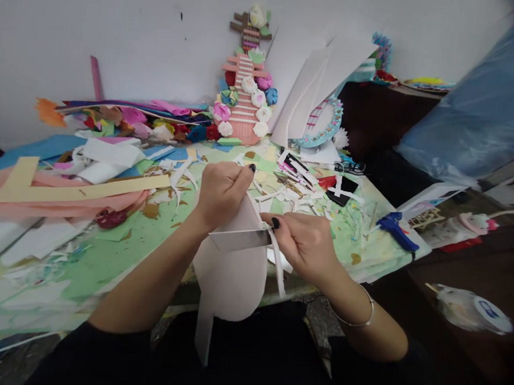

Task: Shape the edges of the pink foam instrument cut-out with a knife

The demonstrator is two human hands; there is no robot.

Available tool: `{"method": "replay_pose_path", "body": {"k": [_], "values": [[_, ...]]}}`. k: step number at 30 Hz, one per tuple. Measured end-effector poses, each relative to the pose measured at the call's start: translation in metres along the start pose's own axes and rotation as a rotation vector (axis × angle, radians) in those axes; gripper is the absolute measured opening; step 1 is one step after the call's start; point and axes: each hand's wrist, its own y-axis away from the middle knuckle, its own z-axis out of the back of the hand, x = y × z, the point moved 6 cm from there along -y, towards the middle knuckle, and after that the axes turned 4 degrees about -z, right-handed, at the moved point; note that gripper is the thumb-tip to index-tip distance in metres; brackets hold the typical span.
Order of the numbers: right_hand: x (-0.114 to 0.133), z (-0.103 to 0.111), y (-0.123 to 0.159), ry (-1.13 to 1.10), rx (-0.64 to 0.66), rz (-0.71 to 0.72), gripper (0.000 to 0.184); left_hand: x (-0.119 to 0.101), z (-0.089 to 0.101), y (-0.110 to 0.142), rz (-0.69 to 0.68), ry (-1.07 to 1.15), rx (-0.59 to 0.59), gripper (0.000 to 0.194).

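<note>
My left hand [224,193] is closed around the upper part of a white foam board cutout [232,279], which has a rounded lower end and hangs over my lap. A flat grey blade [242,240] with a slanted tip lies across the cutout. Its darker end runs to my right hand [308,244], which is closed at the cutout's right edge, thumb on top. From beside that thumb a narrow white strip [279,268] curls downward. The fingers of my right hand hide part of the blade and where the strip joins the edge.
Paper scraps litter the green-covered table [113,264]. A flower-decorated pink instrument model [243,105] leans at the wall, with white boards [307,89] beside it. A blue glue gun [397,230] lies at the right edge. Cream board strips [83,193] are on the left.
</note>
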Motion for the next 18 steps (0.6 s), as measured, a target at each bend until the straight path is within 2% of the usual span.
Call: {"method": "replay_pose_path", "body": {"k": [7,18], "values": [[0.0030,0.0004,0.0011,0.001,0.012,0.007,0.041,0.0057,0.0031,0.0002,0.070,0.020,-0.015,0.043],[0.0034,-0.0015,0.0023,-0.011,0.015,-0.002,0.043,0.0043,0.0021,0.0022,0.083,0.080,-0.004,0.043]]}}
